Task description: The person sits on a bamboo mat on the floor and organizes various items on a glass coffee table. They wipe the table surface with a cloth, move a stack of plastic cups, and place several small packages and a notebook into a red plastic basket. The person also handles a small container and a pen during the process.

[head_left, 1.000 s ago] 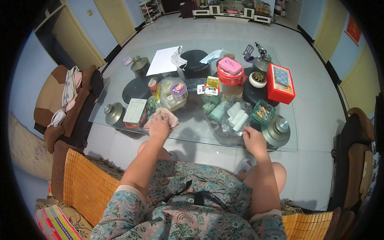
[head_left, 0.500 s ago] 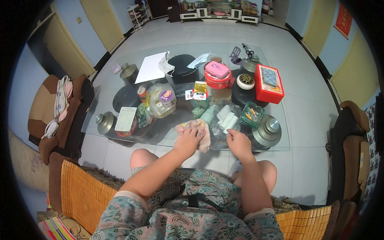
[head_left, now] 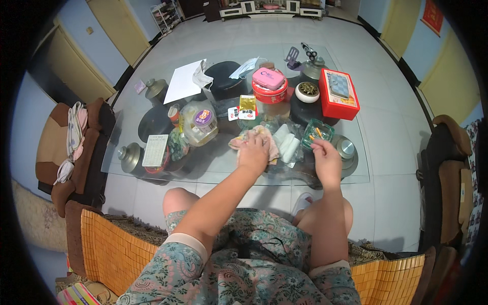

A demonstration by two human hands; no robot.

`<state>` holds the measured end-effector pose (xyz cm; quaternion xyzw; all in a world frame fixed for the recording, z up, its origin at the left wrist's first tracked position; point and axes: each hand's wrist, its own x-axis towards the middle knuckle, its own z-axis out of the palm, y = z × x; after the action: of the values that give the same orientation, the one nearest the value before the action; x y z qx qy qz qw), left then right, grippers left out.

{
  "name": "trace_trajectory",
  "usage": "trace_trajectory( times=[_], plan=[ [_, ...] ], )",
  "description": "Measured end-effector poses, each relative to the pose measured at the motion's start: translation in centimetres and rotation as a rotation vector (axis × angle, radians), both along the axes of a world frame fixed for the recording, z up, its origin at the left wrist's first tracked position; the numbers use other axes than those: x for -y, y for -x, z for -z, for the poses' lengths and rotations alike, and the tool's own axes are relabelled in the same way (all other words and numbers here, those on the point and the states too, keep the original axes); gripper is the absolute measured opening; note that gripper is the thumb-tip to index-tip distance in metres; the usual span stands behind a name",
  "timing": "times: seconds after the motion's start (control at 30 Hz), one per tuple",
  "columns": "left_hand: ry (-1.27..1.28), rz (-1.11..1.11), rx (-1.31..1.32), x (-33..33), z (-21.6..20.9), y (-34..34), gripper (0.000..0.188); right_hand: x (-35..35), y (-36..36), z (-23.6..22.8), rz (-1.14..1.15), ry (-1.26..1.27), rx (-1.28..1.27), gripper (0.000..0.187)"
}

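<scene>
- Left hand (head_left: 254, 152) flat, palm down, pressed on a crumpled beige cloth (head_left: 264, 138) on the glass coffee table (head_left: 152, 175); fingers together over the cloth, part of it showing past the fingertips and to the hand's left
- Right hand (head_left: 325, 157) over the near right part of the table, fingertips pinched on the near rim of a small green glass dish (head_left: 317, 133) (something orange and yellowish inside, too small to tell)
- Just between the two hands, touching the cloth's right edge: pale rolled items in clear wrapping (head_left: 286, 142)
- Behind the cloth: a small yellow packet (head_left: 247, 105) standing upright; beyond it a round red tin (head_left: 269, 91) with a pink case (head_left: 268, 78) on its lid
- To the right of the tin: a dark round jar (head_left: 307, 91) with a white rim; next to that a red rectangular box (head_left: 339, 93)
- Right of the green dish, near the table's corner: a round metal lidded pot (head_left: 346, 148)
- Left of the cloth: a clear plastic tub with a purple label (head_left: 199, 122); further left a pale printed card (head_left: 155, 150) lying over a dark round thing; a metal lidded pot (head_left: 129, 156) at the near left corner
- Far side: a white sheet of paper (head_left: 184, 81) and a crumpled white tissue (head_left: 202, 79) by a black round stool top seen through the glass
- Off the table's left: a brown armchair (head_left: 56, 147) draped with pale cloths
</scene>
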<state>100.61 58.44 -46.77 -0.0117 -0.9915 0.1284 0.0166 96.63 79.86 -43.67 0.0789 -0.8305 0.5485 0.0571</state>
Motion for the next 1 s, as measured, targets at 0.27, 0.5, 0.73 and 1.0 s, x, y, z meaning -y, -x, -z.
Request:
trace_trajectory(
  times=[0.27, 0.5, 0.73, 1.0],
  plan=[
    [0.038, 0.117, 0.152, -5.7, -0.6, -1.5, 0.055, -0.9, 1.8, -0.8, 0.06, 0.528, 0.152, 0.021],
    [-0.198, 0.158, 0.012, -0.7, 0.6, -4.5, 0.061, -0.8, 2.5, 0.0, 0.026, 0.426, 0.171, 0.023],
    [-0.048, -0.15, -0.002, 9.9, 0.3, -9.9, 0.057, -0.9, 1.8, 0.9, -0.03, 0.431, 0.17, 0.023],
    [0.023, -0.344, 0.06, 11.9, 0.4, -12.3, 0.052, -1.1, 1.3, 2.7, -0.03, 0.403, 0.191, 0.024]
  ],
)
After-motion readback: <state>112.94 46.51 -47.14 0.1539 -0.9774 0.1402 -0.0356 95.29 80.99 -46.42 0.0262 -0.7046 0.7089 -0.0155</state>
